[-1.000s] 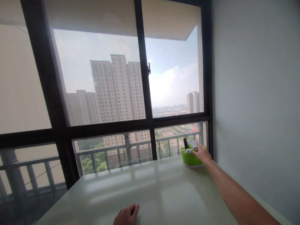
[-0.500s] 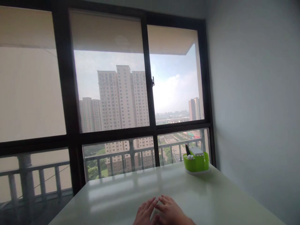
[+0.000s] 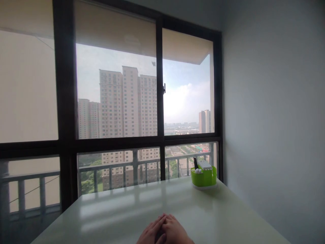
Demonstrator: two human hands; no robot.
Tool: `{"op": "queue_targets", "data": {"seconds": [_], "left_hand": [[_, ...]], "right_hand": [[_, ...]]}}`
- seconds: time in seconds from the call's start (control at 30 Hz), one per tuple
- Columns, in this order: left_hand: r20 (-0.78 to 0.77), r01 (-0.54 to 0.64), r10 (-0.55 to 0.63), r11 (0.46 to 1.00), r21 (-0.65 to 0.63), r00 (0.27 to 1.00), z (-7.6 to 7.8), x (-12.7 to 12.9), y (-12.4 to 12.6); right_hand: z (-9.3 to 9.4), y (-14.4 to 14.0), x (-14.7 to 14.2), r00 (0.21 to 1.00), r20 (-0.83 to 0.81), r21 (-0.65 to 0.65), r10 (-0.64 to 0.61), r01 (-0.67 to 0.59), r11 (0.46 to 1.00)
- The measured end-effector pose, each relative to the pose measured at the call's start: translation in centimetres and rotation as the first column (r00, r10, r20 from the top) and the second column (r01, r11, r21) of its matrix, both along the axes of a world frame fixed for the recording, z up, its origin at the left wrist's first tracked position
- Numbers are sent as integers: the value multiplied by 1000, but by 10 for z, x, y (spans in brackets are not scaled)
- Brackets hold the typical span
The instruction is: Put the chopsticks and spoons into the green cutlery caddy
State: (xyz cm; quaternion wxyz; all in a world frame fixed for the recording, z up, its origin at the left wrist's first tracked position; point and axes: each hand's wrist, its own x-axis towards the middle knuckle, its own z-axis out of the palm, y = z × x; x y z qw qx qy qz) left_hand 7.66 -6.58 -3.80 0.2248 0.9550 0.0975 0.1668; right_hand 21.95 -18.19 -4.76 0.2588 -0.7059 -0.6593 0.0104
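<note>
Standing upright, the basket (image 3: 207, 179) looks bright green.

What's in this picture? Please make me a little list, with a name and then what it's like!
Hands: left hand and right hand, touching each other
Table: pale, shiny
Basket: green, at the table's far right corner
Inside basket: something black, white slatted thing, small white things
Window: dark frame
Outside: railing, tall buildings

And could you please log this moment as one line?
left hand: touching right hand | held: nothing visible | green basket: on table, far right
</note>
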Motion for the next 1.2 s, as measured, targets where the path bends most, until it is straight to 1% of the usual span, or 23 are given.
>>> {"op": "queue_targets", "data": {"seconds": [0.17,0.47,0.77,0.93,1.07,1.2], "left_hand": [[12,13,-13,1000,-14,1000,0,0,0],[127,59,-54,998,-38,990,-12,4,9],[111,77,-71,996,-51,991,-9,7,13],[102,77,-71,995,-58,992,-7,6,13],[56,50,-46,997,-64,997,-11,7,14],[93,64,-57,996,-68,994,-14,7,16]], "right_hand": [[2,-1,-1,999,-43,-6,-20,20,1000],[-6,2,5,997,-74,-8,3,-4,1000],[-14,11,14,996,-87,-58,10,-15,998],[-9,9,12,996,-89,-63,11,-16,998],[-4,6,10,996,-87,-78,5,-11,997],[-2,4,8,997,-75,-97,4,-12,995]]}}
